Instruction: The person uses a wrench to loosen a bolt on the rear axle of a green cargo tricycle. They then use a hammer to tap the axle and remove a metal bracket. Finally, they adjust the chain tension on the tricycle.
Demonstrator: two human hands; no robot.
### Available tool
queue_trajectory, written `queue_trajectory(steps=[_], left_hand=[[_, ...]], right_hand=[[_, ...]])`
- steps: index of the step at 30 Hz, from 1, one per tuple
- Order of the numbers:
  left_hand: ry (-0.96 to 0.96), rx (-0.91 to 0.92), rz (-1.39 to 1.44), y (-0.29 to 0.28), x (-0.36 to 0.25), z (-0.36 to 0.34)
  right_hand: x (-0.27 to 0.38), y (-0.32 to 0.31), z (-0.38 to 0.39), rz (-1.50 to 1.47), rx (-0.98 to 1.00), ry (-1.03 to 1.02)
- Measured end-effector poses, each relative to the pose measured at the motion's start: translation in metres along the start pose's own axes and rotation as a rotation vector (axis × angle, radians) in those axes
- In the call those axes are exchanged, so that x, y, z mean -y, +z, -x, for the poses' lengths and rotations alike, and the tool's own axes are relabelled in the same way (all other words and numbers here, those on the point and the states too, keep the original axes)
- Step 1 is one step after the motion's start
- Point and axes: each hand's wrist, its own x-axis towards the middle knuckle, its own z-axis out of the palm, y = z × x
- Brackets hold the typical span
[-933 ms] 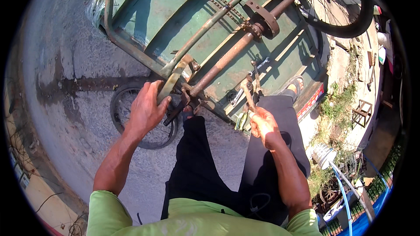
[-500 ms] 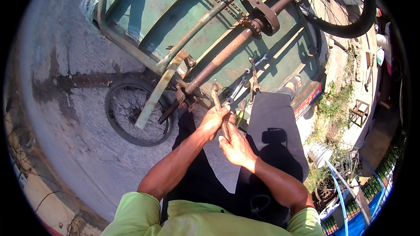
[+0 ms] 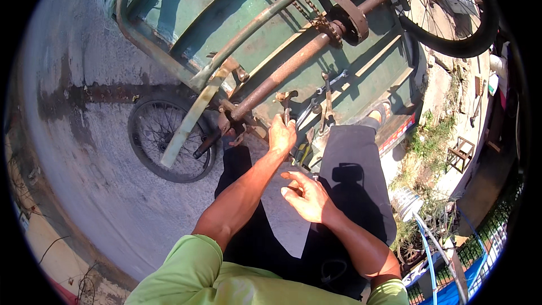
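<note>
My left hand (image 3: 281, 136) is closed round the handle of a rusty-headed hammer (image 3: 286, 99), its head pointing away from me. Apart from it, my right hand (image 3: 307, 196) hangs above the gap between my legs, fingers loosely curled and nothing seen in them. Just beyond the left hand, several tools lie on the green metal cart bed: a shiny wrench (image 3: 306, 114), another wrench (image 3: 339, 81), a rusty bar-like tool (image 3: 327, 96) and yellow-and-black handles (image 3: 304, 151). A rusty axle (image 3: 282, 79) crosses beyond the hammer.
The green cart (image 3: 220, 20) stands overturned, with a chain (image 3: 299, 3) over its axle. A spoked wheel (image 3: 454, 45) is mounted at upper right; another wheel (image 3: 169, 176) lies on the concrete at left. A pale flat bar (image 3: 186, 130) slants over it. A bucket (image 3: 405, 203) stands at right.
My right hand has come off the hammer handle and moved slightly down and right. My left hand has carried the hammer away from me, and its head has turned.
</note>
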Motion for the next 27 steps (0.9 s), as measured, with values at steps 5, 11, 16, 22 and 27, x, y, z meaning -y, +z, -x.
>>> queue_trajectory(steps=[5, 11, 16, 22, 27], left_hand=[[0.207, -0.135, -0.001, 0.011, 0.02, -0.019], [0.286, -0.259, -0.106, 0.019, 0.029, -0.031], [0.341, -0.318, -0.102, 0.022, 0.036, -0.034], [0.439, -0.245, -0.192, 0.018, 0.018, -0.009], [0.597, -0.218, -0.025, 0.01, -0.005, -0.003]], right_hand=[[-0.021, -0.001, 0.002, -0.101, -0.023, -0.036], [-0.021, -0.006, -0.002, -0.198, 0.01, 0.077], [-0.013, -0.01, -0.002, -0.219, 0.032, 0.104], [-0.008, -0.015, -0.001, -0.284, 0.019, 0.072], [-0.002, -0.021, -0.004, -0.306, 0.021, 0.078]])
